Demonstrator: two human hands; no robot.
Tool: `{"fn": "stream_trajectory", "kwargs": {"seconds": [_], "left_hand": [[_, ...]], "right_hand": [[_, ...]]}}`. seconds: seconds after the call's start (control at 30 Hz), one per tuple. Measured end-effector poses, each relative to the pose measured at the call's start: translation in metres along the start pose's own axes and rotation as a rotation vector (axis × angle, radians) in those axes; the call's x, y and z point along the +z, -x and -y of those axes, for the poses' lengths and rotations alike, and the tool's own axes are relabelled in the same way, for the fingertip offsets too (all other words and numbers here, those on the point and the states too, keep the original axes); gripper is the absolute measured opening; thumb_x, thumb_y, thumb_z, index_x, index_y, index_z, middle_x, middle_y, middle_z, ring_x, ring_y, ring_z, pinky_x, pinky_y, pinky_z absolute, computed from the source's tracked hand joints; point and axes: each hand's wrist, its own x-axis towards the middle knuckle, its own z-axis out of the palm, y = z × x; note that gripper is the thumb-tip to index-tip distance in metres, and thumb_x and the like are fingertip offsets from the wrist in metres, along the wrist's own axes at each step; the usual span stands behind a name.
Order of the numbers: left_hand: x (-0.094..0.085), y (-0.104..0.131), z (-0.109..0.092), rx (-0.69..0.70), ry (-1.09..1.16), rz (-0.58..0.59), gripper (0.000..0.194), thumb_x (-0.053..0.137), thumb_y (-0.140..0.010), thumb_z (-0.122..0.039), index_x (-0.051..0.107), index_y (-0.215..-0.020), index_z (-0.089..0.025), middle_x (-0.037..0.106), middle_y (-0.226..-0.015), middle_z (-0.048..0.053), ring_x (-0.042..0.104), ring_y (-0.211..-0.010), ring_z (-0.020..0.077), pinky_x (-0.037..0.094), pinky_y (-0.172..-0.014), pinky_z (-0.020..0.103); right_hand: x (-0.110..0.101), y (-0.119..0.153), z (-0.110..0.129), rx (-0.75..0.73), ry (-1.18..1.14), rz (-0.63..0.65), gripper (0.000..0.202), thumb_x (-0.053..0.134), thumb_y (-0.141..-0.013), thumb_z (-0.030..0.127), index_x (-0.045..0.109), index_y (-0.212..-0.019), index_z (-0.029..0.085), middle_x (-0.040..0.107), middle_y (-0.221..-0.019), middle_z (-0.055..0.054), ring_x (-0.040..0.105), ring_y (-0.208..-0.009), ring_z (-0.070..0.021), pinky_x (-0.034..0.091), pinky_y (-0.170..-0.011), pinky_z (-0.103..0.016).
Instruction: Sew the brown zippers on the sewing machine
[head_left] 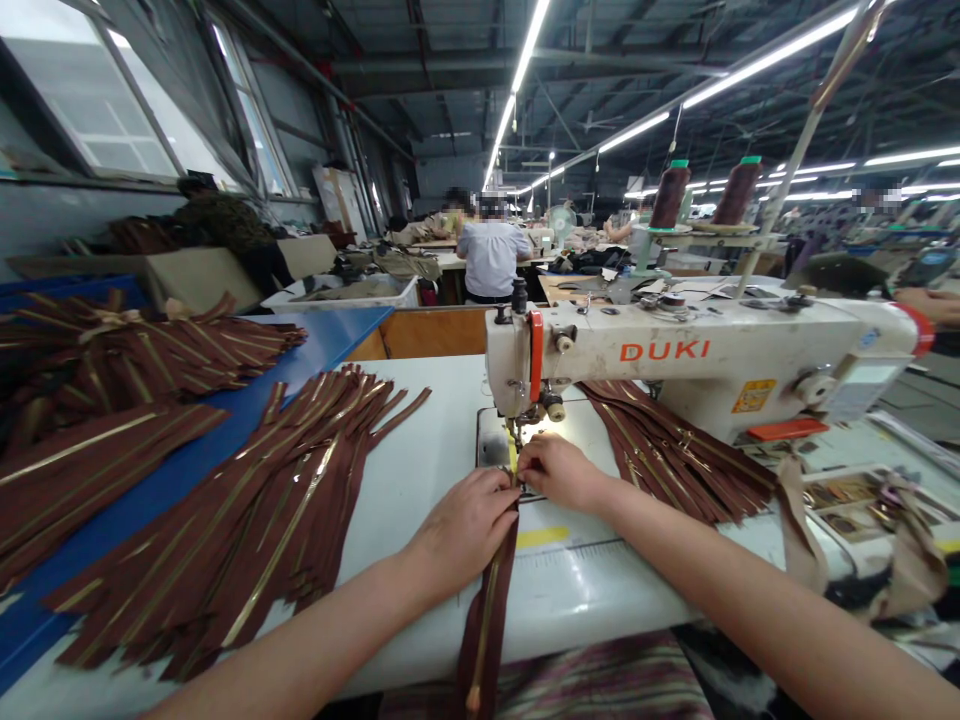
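Note:
A brown zipper with brass-coloured teeth hangs over the table's front edge, its upper end lying by the needle of the white sewing machine. My left hand is closed on that zipper just in front of the presser foot. Right beside the needle, my right hand has its fingers pinched together at the zipper's upper end, close to a small yellow strip; what exactly lies between the fingertips is hidden. The machine's lamp lights the needle plate.
Brown zippers lie in a heap on the left, with more bundles on a blue table. Another zipper pile sits under the machine arm. A parts tray is at the right. Thread cones stand behind; a person sits ahead.

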Motion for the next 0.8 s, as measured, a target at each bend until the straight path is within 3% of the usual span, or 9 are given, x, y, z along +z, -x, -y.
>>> {"fn": "stream_trajectory", "kwargs": {"seconds": [0.17, 0.33, 0.43, 0.8], "left_hand": [[-0.002, -0.001, 0.001, 0.011, -0.038, 0.041, 0.021, 0.05, -0.088, -0.011, 0.064, -0.103, -0.015, 0.059, -0.098, 0.008, 0.053, -0.095, 0.0223, 0.047, -0.088, 0.038], [-0.002, 0.0, 0.006, 0.119, -0.092, 0.02, 0.025, 0.05, -0.088, -0.014, 0.061, -0.111, -0.016, 0.058, -0.121, 0.01, 0.049, -0.117, 0.0247, 0.043, -0.1, 0.043], [-0.004, 0.002, 0.01, 0.171, -0.111, 0.042, 0.028, 0.047, -0.09, -0.018, 0.058, -0.116, -0.016, 0.056, -0.128, 0.01, 0.051, -0.119, 0.0234, 0.044, -0.101, 0.042], [-0.001, 0.004, 0.013, 0.224, -0.152, 0.033, 0.03, 0.043, -0.093, -0.021, 0.057, -0.119, -0.014, 0.062, -0.12, 0.011, 0.057, -0.112, 0.0224, 0.046, -0.1, 0.04]], "right_hand": [[0.0, 0.0, -0.001, -0.001, -0.008, 0.0, 0.011, 0.063, -0.073, 0.005, 0.067, -0.073, 0.015, 0.064, -0.075, -0.003, 0.056, -0.073, -0.0157, 0.037, -0.065, -0.023], [0.003, 0.001, -0.005, -0.004, -0.02, -0.029, 0.015, 0.061, -0.074, 0.002, 0.066, -0.075, 0.016, 0.062, -0.073, -0.001, 0.054, -0.069, -0.0137, 0.036, -0.063, -0.022], [0.005, 0.002, -0.008, -0.012, -0.022, -0.051, 0.018, 0.059, -0.074, 0.0, 0.066, -0.075, 0.016, 0.062, -0.074, -0.001, 0.054, -0.071, -0.0144, 0.036, -0.064, -0.022], [0.011, 0.001, -0.011, -0.052, -0.045, -0.1, 0.015, 0.061, -0.078, 0.004, 0.066, -0.074, 0.018, 0.062, -0.076, -0.002, 0.055, -0.074, -0.0157, 0.039, -0.068, -0.023]]}}
